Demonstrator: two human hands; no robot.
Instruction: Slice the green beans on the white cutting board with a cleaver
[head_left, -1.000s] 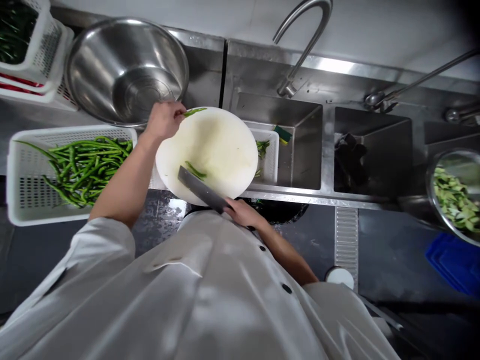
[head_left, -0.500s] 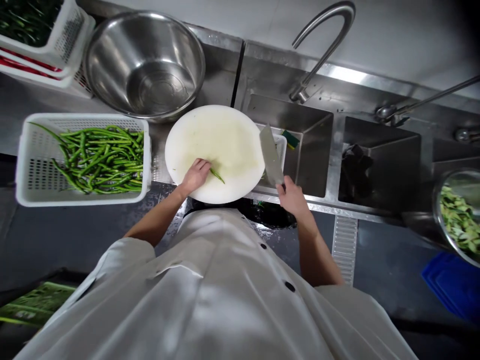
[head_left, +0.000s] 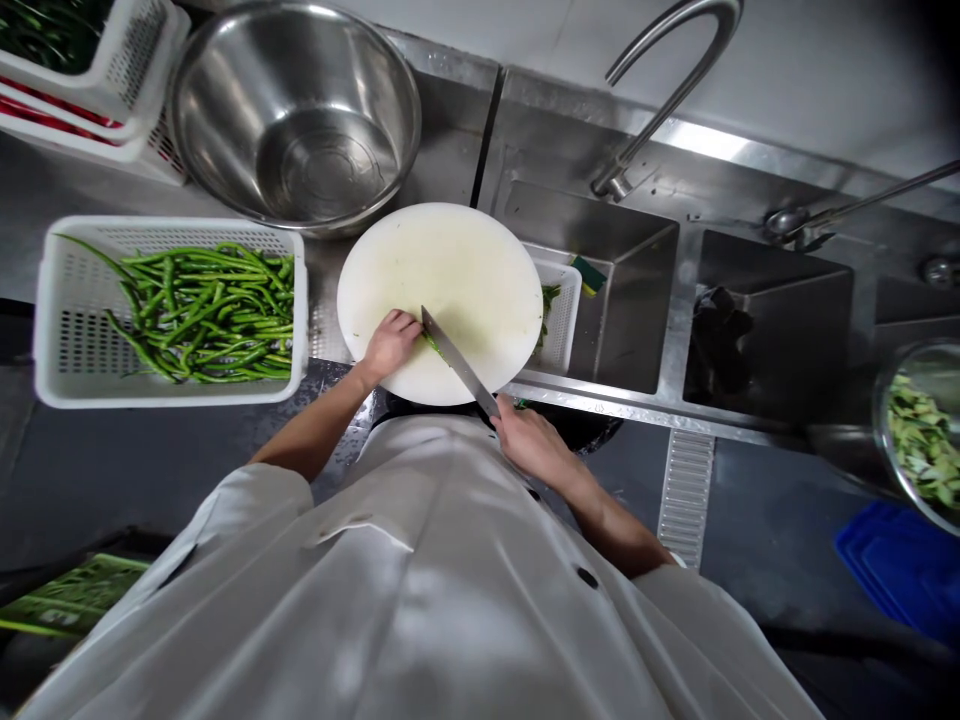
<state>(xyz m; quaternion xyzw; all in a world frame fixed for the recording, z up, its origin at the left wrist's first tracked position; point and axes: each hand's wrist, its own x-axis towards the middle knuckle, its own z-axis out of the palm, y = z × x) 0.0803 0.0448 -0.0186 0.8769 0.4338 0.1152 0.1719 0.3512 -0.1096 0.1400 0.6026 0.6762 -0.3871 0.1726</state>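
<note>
On the round white cutting board [head_left: 450,240], my left hand [head_left: 392,343] holds a green pepper [head_left: 431,343] down near the lower left edge. My right hand [head_left: 531,440] grips the handle of a cleaver [head_left: 463,368], whose blade lies over the board beside the pepper, its tip near my left fingers. Part of the pepper is hidden by my fingers and the blade. Left of the board, a white basket [head_left: 79,340] holds many long green peppers [head_left: 217,310].
Behind the board stands a large steel bowl [head_left: 322,165]. Stacked baskets [head_left: 139,75] are at the back left. Right of the board, a white basket [head_left: 564,325] sits in the sink [head_left: 637,300], under a curved faucet [head_left: 682,75]. A bowl of cut vegetables [head_left: 926,440] is far right.
My right hand has brought the cleaver left from the board's right edge to the pepper. My left hand stays on the pepper. The view has shifted slightly.
</note>
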